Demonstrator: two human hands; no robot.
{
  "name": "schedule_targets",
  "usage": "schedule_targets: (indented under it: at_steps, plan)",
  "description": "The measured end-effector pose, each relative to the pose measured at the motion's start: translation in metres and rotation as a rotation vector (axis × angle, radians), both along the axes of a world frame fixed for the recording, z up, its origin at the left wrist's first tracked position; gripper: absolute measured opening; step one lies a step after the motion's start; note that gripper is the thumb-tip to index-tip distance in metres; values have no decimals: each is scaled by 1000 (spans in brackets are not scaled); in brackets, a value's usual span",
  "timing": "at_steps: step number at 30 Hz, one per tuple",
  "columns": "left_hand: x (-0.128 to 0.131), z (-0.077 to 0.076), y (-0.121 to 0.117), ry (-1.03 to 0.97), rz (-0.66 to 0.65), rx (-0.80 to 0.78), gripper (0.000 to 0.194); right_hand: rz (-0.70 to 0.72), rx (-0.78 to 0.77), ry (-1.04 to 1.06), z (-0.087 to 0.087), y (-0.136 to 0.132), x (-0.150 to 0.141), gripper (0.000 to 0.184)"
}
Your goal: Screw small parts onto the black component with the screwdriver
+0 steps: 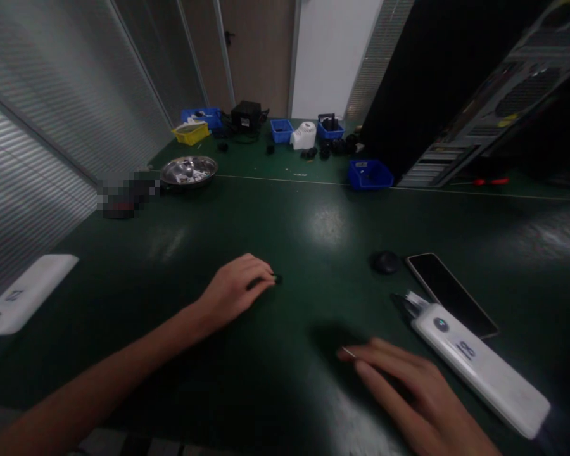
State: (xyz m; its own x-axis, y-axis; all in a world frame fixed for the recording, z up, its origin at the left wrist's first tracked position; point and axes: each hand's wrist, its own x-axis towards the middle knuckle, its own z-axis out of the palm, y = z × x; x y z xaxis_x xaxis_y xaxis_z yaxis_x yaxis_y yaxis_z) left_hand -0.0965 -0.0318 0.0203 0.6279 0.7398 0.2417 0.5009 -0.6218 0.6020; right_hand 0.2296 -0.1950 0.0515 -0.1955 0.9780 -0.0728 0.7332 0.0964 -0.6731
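Note:
In the head view my left hand (pixel 240 285) is low over the middle of the green tabletop, thumb and fingers pinched together. At their tips is a small dark piece (pixel 278 278), too small to name, near or on the table surface. My right hand (pixel 408 386) is nearer to me on the right, raised a little, with its shadow on the table to its left. Between its thumb and index finger shows a thin, short silvery piece (pixel 349 352); its kind is unclear.
Right of my hands are a black mouse (pixel 386 262), a phone (pixel 451 294) and a white power bank-like device (pixel 482 370). A similar white device (pixel 28 294) is at left. Farther back are a metal bowl (pixel 189 171), a blue bin (pixel 370 175) and a computer case (pixel 479 95).

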Motion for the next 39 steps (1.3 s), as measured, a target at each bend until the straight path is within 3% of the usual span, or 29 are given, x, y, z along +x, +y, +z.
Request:
schedule_targets:
  at_steps: [3,5,8,15,26,32,39]
  plan:
    - [38,-10,-6,-33,-133,-45,12,173,47,49,-12,59,-30,31]
    - [48,-16,-7,-61,-130,-87,9,122,86,15,-19,87,-40,24]
    - [50,-20,-6,-94,-75,-146,9,118,134,-28,-29,107,-40,21]
    - [49,-15,-8,-101,-25,-203,21,140,200,-117,-40,104,-36,18]
    - [46,-25,-7,-176,-146,-122,24,169,240,-49,-44,104,-40,18]
    - [47,-25,-10,-111,-202,-60,27,203,255,-83,-45,101,-46,18]
    - [49,-17,-11,-31,-156,-55,38,148,347,-127,-41,103,-41,24]
